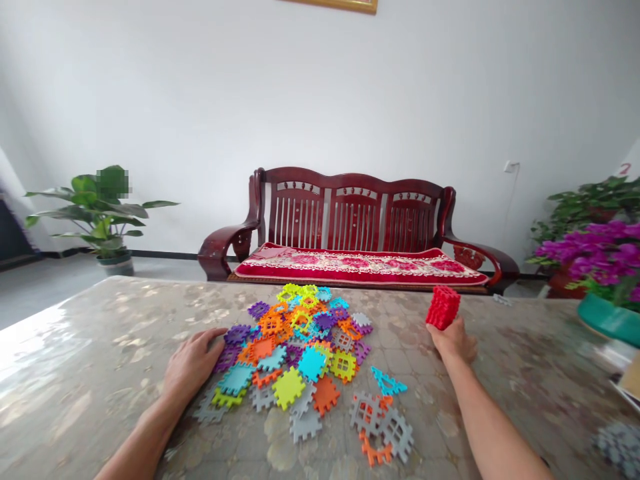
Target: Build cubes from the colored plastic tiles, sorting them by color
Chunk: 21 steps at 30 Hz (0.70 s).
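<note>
My right hand (456, 341) grips a red stack of interlocking plastic tiles (443, 307) at the right of the table. Across from it, my left hand (195, 360) rests against the left edge of a pile of flat notched tiles (289, 388), fingers stretched out and nothing seen in them. Purple, orange, blue, yellow-green and grey pieces make up the pile, some with window cut-outs. Between the pile and my right forearm lie a blue triangle piece (388, 382), several grey tiles (397, 433) and an orange curved piece (374, 451).
A patterned cover lies on the table (240, 447). At the right stand purple flowers in a teal pot (607, 320), with a grey heap of pieces (620, 448) nearer me. Beyond the table are a wooden bench (353, 213) and a potted plant (113, 227).
</note>
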{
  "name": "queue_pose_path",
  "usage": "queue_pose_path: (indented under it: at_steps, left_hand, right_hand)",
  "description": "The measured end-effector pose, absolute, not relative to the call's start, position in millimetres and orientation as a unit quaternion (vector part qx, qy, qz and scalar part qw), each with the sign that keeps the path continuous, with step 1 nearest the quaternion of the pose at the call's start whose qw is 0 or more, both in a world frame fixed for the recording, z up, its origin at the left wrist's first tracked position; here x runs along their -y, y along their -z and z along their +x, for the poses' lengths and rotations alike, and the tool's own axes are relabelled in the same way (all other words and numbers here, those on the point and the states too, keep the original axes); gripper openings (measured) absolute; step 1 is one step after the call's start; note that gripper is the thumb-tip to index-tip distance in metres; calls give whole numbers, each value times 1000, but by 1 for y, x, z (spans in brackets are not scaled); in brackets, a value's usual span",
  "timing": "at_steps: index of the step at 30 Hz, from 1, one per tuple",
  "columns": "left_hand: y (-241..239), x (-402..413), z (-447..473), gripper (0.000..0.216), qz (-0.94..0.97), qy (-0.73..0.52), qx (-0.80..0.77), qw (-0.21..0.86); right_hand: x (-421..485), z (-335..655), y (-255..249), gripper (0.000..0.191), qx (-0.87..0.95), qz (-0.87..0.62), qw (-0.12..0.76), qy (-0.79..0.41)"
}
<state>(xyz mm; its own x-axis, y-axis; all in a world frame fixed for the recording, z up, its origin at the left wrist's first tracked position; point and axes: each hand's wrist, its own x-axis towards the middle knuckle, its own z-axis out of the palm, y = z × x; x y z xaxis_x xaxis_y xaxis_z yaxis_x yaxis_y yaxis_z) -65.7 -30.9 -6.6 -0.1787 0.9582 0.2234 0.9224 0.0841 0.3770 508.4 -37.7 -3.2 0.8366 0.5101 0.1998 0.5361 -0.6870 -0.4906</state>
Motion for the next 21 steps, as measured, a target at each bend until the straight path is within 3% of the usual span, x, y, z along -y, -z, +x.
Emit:
queue_pose_path:
  at_steps: [21]
  left_hand:
    - [4, 31, -58, 55, 615, -215, -757, 53]
  right_hand:
    - [47, 508, 4, 92, 304, -913, 269, 36]
